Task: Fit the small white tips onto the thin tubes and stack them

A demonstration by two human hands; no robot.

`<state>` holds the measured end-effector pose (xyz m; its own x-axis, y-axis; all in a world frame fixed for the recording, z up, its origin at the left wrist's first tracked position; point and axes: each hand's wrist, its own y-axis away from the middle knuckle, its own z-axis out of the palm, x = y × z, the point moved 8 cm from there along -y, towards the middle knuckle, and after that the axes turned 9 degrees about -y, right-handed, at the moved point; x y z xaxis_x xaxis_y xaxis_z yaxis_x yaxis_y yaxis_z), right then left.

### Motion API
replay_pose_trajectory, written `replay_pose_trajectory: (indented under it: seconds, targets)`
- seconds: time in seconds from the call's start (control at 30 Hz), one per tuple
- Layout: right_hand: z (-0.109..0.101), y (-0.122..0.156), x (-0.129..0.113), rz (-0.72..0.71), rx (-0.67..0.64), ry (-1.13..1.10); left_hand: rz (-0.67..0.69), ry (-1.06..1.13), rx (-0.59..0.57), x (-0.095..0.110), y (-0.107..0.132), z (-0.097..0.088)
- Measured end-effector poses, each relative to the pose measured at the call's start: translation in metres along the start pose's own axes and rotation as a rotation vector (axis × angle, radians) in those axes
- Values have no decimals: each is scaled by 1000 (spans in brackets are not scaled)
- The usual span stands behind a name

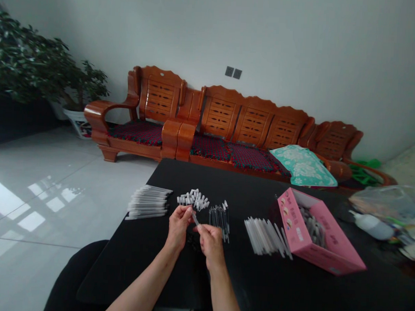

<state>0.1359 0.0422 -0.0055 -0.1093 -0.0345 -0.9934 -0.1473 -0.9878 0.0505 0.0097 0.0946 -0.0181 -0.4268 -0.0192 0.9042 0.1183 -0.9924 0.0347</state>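
My left hand and my right hand meet above the black table, both pinched on one thin clear pen part held between them. Just beyond the hands lie a small heap of white caps and a bunch of dark thin refills. A stack of white pen tubes lies to the left. A fan of clear tubes lies to the right.
An open pink box with more parts stands at the right. Further right are a clear plastic bag and a white bottle. A wooden sofa runs behind the table; a potted plant stands at far left.
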Motion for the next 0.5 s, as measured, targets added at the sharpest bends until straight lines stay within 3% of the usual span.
replay_pose_trajectory:
  seconds: [0.33, 0.43, 0.5]
  targets:
    - [1, -2, 4, 118, -43, -13, -119, -203, -66, 0, -8, -24]
    - [-9, -2, 4, 130, -1, -18, -55, -187, 45, 19, -22, -52]
    - [-19, -2, 6, 132, 45, -27, 15, -193, 205, 39, -35, -84]
